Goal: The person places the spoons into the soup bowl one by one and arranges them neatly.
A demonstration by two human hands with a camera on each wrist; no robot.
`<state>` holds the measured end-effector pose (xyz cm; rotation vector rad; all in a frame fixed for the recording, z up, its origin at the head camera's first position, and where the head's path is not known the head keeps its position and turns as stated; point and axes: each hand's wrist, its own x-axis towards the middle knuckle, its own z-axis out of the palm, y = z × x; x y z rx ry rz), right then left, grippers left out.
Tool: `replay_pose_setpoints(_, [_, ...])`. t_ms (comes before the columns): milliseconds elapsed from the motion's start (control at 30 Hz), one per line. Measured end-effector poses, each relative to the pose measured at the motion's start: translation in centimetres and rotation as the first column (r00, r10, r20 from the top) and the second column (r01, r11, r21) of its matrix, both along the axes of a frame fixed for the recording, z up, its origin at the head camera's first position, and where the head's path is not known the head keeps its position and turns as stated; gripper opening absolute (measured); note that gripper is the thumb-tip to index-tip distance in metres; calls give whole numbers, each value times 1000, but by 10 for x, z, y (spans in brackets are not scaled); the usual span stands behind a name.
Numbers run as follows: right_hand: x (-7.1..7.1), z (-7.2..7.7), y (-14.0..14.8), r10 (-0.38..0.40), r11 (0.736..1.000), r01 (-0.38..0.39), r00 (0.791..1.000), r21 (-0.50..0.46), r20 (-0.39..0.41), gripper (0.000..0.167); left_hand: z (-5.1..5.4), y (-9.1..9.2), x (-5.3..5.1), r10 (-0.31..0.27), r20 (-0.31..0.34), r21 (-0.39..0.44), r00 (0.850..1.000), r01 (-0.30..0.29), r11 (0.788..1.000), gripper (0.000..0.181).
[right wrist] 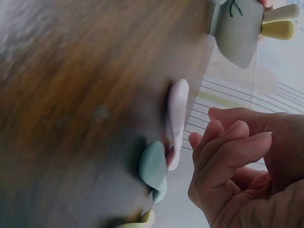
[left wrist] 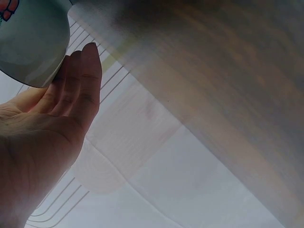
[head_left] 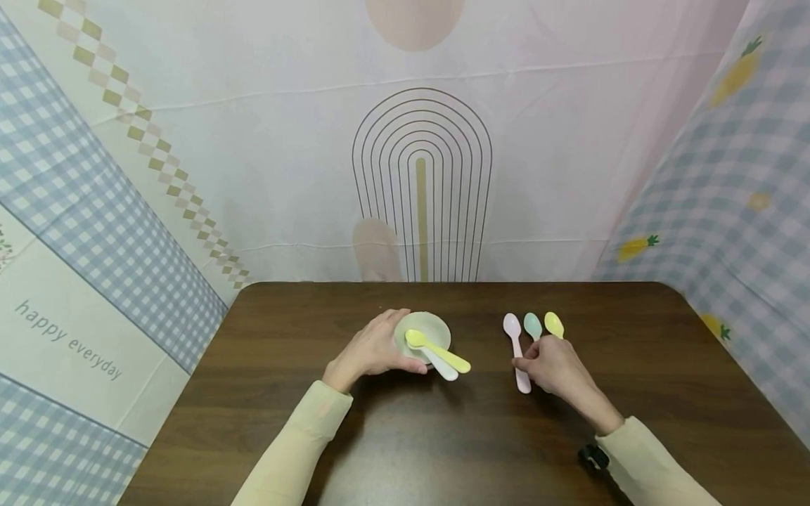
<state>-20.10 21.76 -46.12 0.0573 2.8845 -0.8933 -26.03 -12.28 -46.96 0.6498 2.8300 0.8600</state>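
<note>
My left hand (head_left: 378, 344) holds a small pale bowl (head_left: 441, 325) by its side, the thumb in front and the fingers behind. Inside the bowl lean a yellow spoon (head_left: 452, 358) and a white spoon (head_left: 443, 367), crossing, their handles over the rim. My right hand (head_left: 557, 365) hovers at a pink spoon (head_left: 512, 326), its fingers loosely bent; in the right wrist view a gap shows between the fingers and the pink spoon (right wrist: 177, 104). Beside it lie a mint spoon (head_left: 533, 325) and a second yellow spoon (head_left: 554, 323), their handles hidden by the right hand.
The dark wooden table (head_left: 405, 436) ends at a patterned cloth backdrop (head_left: 297, 176). Checked cloth (head_left: 747, 232) hangs along the right side. A black device (head_left: 593, 457) sits at the right sleeve cuff.
</note>
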Motion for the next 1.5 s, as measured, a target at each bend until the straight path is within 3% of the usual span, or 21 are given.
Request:
replay_pose_setpoints(733, [-4,-12,6,4,999,-4,1000,44,-7,31,0,1,0,10,5,-1,1000,-10,1000,121])
replay_pose_setpoints(800, [-7,-17,9,15,999,-14,1000,44,-13,32,0,1,0,9,3,1,1000,-9,1000,121])
replay_pose_setpoints(867, [-14,-35,17,43,998,-41,998,39,-50,34,0,1,0,9,2,0,1000,-9,1000,120])
replay_pose_setpoints(1033, [-26,-58,28,61,998,-58,995,40,-77,38,0,1,0,4,2,-1,1000,-4,1000,120])
replay_pose_setpoints(1100, [-27,-57,25,47,998,-44,997,49,-55,40,0,1,0,4,2,-2,1000,-4,1000,120])
replay_pose_setpoints(1300, [-40,-80,29,52,993,-47,998,108,-47,43,-1,1,-1,8,1,-11,1000,-8,1000,120])
replay_pose_setpoints(1500, [-43,-85,29,66,991,-62,997,116,-36,44,0,1,0,6,0,-10,1000,-6,1000,120])
